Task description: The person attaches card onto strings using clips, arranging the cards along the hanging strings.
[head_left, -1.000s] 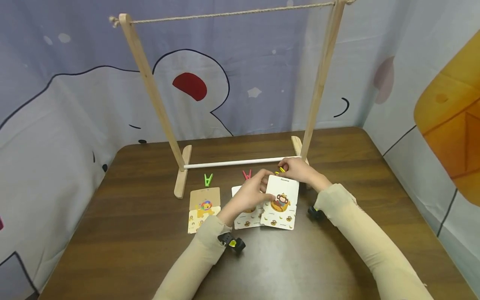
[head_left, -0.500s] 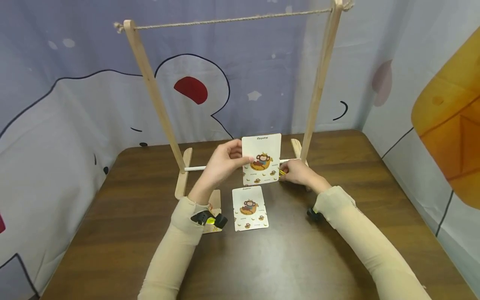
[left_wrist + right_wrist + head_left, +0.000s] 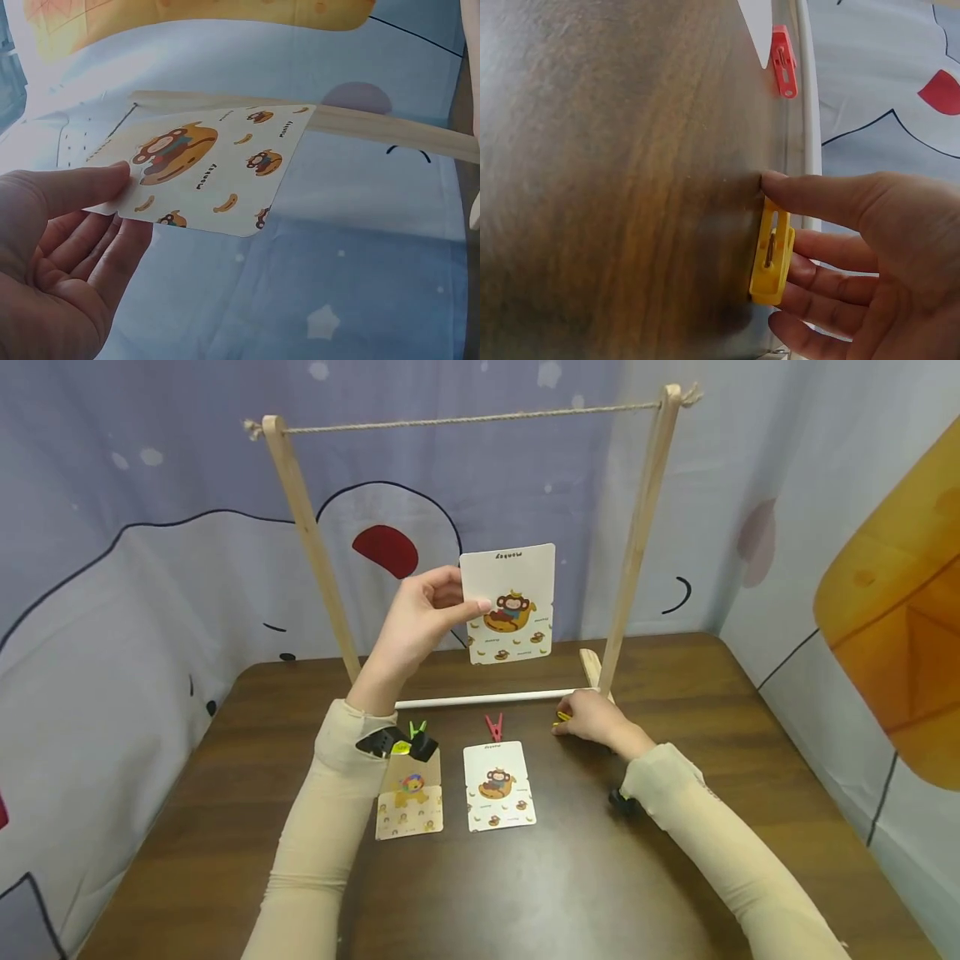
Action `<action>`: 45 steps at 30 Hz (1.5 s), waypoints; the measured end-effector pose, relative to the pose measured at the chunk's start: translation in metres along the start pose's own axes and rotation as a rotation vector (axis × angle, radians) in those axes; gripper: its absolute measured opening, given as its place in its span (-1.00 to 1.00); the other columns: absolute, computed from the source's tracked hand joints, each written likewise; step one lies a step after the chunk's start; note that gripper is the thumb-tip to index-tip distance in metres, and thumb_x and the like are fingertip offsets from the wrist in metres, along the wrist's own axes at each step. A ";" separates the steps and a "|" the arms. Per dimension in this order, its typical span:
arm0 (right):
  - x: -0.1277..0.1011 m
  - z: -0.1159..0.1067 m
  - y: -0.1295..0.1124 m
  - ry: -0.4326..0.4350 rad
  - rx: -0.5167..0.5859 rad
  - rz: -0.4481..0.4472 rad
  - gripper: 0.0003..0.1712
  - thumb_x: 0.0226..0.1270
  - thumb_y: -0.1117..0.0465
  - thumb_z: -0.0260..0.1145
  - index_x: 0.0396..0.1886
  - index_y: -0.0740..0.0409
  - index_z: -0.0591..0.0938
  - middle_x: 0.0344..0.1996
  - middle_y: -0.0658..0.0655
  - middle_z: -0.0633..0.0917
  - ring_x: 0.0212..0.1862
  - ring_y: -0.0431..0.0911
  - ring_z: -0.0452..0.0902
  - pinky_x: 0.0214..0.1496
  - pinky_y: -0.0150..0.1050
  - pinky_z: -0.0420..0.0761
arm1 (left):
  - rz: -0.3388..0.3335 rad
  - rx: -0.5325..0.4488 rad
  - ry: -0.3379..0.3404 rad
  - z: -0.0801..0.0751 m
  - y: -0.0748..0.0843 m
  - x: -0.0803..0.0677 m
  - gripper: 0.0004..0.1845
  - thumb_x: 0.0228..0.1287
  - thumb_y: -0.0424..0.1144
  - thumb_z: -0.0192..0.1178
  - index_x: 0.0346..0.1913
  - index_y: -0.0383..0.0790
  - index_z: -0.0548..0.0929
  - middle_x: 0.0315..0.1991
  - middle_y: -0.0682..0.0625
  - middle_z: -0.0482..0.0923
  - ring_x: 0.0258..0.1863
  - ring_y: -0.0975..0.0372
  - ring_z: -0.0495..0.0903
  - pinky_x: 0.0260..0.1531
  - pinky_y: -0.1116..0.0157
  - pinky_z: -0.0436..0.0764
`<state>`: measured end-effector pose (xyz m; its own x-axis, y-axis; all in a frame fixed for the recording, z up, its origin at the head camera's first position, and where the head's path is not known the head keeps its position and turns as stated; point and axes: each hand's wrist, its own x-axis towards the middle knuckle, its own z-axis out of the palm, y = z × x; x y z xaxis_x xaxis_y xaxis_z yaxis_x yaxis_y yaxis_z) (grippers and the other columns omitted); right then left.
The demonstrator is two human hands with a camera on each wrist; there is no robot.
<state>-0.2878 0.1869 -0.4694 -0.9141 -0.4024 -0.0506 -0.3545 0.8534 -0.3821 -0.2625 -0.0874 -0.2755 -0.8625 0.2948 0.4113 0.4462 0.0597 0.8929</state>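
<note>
My left hand pinches a white monkey card by its left edge and holds it upright in the air, below the rope of the wooden rack. In the left wrist view the thumb lies on the monkey card. My right hand rests on the table by the rack's right foot, its fingers around a yellow clothespin that lies on the wood. The yellow clothespin barely shows in the head view.
A second monkey card and a lion card lie flat on the brown table. A red clothespin and a green clothespin lie by the rack's white bottom bar. Wooden posts stand left and right.
My left hand has lifted the monkey card from the table up toward the rope. My right hand stayed low at the yellow clothespin by the rack's right foot.
</note>
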 end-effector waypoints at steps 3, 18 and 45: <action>-0.001 0.004 -0.001 0.016 0.000 0.009 -0.72 0.16 0.10 0.53 -0.26 0.22 0.77 -0.41 0.03 0.76 -0.30 -0.06 0.63 -0.10 -0.06 0.60 | 0.009 0.003 -0.001 -0.001 0.002 0.004 -0.76 0.19 -0.35 0.46 -0.09 -0.30 0.71 -0.24 -0.06 0.77 -0.21 0.13 0.74 -0.10 0.21 0.59; -0.007 -0.018 0.001 0.092 0.157 -0.015 -0.68 0.21 0.18 0.45 -0.14 0.34 0.72 -0.33 0.14 0.76 -0.28 -0.03 0.66 -0.14 -0.06 0.63 | -0.012 -0.002 0.016 -0.004 -0.001 0.007 -0.77 0.20 -0.37 0.46 -0.12 -0.36 0.69 -0.26 -0.08 0.77 -0.24 0.17 0.73 -0.11 0.24 0.59; -0.069 -0.152 -0.015 0.659 0.889 -0.278 -0.84 0.26 0.46 0.43 -0.16 0.40 0.74 -0.28 -0.05 0.80 -0.25 -0.22 0.71 -0.13 -0.43 0.61 | -0.007 -0.037 -0.016 -0.003 -0.002 0.032 -0.77 0.19 -0.39 0.45 -0.11 -0.33 0.69 -0.24 -0.07 0.77 -0.23 0.14 0.72 -0.13 0.20 0.60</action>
<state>-0.2498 0.2524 -0.3200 -0.8443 -0.0641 0.5320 -0.5358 0.1192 -0.8359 -0.2921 -0.0813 -0.2639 -0.8616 0.3096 0.4022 0.4308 0.0270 0.9020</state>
